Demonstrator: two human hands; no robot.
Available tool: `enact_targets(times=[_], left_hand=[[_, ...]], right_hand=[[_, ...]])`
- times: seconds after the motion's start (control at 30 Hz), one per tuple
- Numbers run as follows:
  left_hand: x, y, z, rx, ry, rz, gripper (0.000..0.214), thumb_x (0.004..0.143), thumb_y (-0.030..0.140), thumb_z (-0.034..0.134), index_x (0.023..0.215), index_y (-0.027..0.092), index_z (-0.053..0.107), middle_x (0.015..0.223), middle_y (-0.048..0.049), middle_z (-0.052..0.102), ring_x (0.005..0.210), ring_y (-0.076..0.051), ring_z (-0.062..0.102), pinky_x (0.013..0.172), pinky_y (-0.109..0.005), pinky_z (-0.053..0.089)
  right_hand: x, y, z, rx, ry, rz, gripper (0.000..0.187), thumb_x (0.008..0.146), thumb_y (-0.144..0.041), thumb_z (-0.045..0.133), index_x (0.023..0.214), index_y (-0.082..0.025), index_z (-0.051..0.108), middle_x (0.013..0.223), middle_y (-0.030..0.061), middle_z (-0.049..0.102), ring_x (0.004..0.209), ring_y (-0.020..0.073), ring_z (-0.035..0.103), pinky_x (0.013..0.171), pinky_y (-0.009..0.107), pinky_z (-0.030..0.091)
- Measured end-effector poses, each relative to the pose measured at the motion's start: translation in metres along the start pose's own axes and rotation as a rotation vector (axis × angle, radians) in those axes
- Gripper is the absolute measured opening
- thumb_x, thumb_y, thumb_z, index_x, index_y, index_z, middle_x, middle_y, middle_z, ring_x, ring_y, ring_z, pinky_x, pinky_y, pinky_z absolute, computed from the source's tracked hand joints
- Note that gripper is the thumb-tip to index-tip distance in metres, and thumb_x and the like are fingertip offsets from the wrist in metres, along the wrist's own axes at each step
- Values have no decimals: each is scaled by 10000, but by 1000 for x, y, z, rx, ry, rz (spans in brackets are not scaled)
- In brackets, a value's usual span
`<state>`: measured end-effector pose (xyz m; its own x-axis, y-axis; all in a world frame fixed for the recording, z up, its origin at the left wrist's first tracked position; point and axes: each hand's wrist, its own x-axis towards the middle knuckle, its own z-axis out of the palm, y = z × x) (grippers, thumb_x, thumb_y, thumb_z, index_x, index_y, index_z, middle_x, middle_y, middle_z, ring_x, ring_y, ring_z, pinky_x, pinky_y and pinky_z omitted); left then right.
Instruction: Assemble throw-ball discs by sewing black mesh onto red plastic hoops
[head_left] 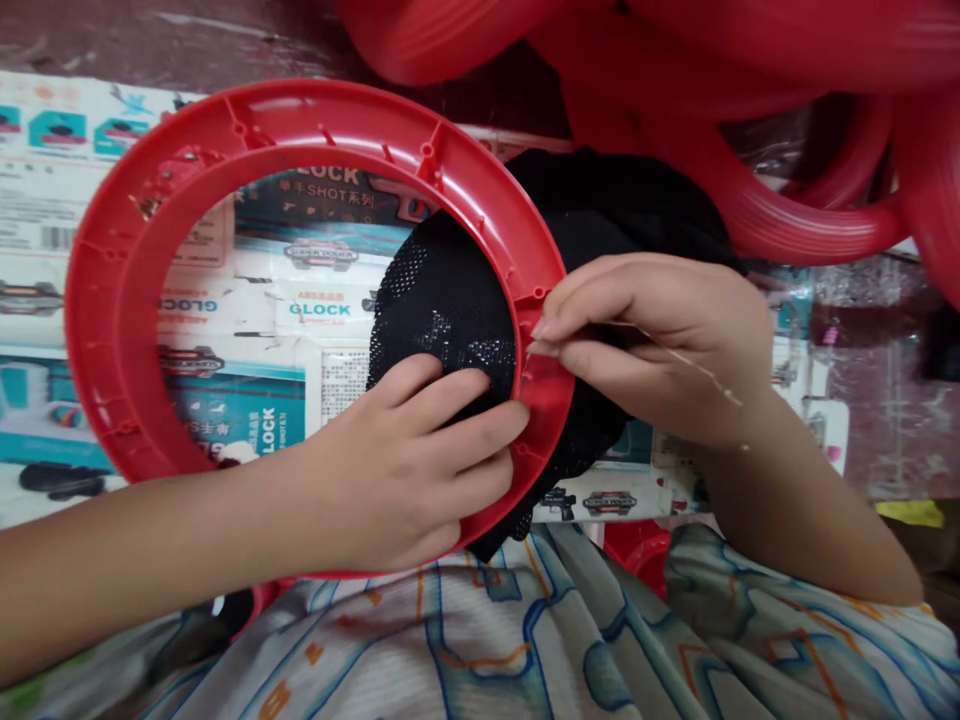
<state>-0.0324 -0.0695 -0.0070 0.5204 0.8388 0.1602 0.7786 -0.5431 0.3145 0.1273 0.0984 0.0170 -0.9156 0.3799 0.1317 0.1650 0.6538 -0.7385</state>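
A red plastic ring (322,105) lies with its ribbed, hollow side up. My left hand (431,465) rests across its lower right part, fingers bent over the inner rim and holding it. At the ring's right side, my right hand (660,345) pinches a thin gold-coloured strand (694,368), thumb and forefinger close against the channel. The strand trails back over the hand toward the wrist; its other end is hidden at the fingertips. Black fabric with mesh patches (427,275) lies beneath the ring, showing through its opening and out to the right.
Printed toy-gun cartons (319,310) form the work surface. Several large red rings (720,60) are piled at the upper right. Patterned cloth (510,640) covers the lap at the front edge. A yellow scrap (910,513) lies at far right.
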Motion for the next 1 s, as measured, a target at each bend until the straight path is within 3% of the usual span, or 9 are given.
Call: enact_targets(times=[0.1,0.27,0.43,0.63,0.83,1.0], left_hand=[[0,0,-1,3,-8,2,272,836,256,574,1099,192,607,1335,-55,557,1162,-303,457,907,-470,377],[-2,1,-1,-8,-11,3,295,843,270,579,1126,188,595,1361,-64,549,1196,-322,454,930,-486,377],[-4,1,-1,-5,-7,2,292,856,252,563,1137,175,590,1364,-80,552,1191,-323,470,924,-491,386],[-3,0,-2,-12,-7,11,301,858,275,566,1136,169,610,1346,-86,573,1173,-327,485,912,-490,400],[-1,0,-3,-10,-15,8,299,862,265,562,1141,171,617,1321,-88,592,1149,-321,501,903,-491,415],[-2,1,-2,-7,-22,5,302,866,272,555,1146,176,611,1336,-88,592,1165,-329,511,913,-502,415]], right_hand=[[-1,1,0,-63,17,-34,159,836,-61,592,836,-216,626,914,-34,729,883,116,668,839,257,521],[-3,-1,-4,-21,24,81,165,859,-87,582,821,-240,633,902,-27,721,849,111,662,813,250,532],[-3,2,-2,40,52,77,119,867,-150,624,794,-244,639,887,-17,728,805,115,662,759,245,533],[-1,7,3,-163,48,8,67,892,-210,622,850,-240,665,923,-19,734,880,150,681,833,297,526],[0,11,4,-362,-23,-95,153,936,-232,541,870,-226,679,937,22,733,926,194,663,886,357,501],[0,13,3,-377,-39,-57,103,910,-255,585,845,-243,664,919,-6,729,892,199,647,864,373,496]])
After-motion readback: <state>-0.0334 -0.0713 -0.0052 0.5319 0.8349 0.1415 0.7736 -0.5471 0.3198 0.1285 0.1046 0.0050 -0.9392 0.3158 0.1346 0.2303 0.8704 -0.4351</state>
